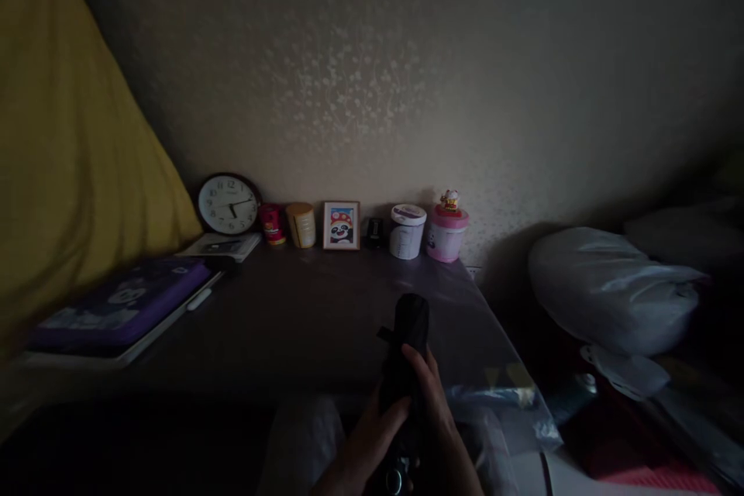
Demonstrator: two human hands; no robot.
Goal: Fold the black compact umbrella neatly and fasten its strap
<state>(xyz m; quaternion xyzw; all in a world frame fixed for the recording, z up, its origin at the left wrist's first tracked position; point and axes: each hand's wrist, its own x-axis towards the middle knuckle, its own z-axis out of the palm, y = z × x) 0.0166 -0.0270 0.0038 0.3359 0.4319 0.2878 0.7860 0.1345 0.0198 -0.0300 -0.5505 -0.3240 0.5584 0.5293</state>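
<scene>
Black and cylindrical, a folded umbrella (407,356) stands low in the middle of the frame, gripped by both hands over the near edge of a dark table (291,318). The left hand (372,434) curls its fingers round the shaft from the left; the right hand (435,411) closes on it from the right, fingertips reaching up its side. Along the wall at the table's far edge stand a round clock (228,204), a red tin (270,223), a framed panda picture (341,225), a white tub (407,231) and a pink tub (447,233). A purple case (125,302) lies at the left.
</scene>
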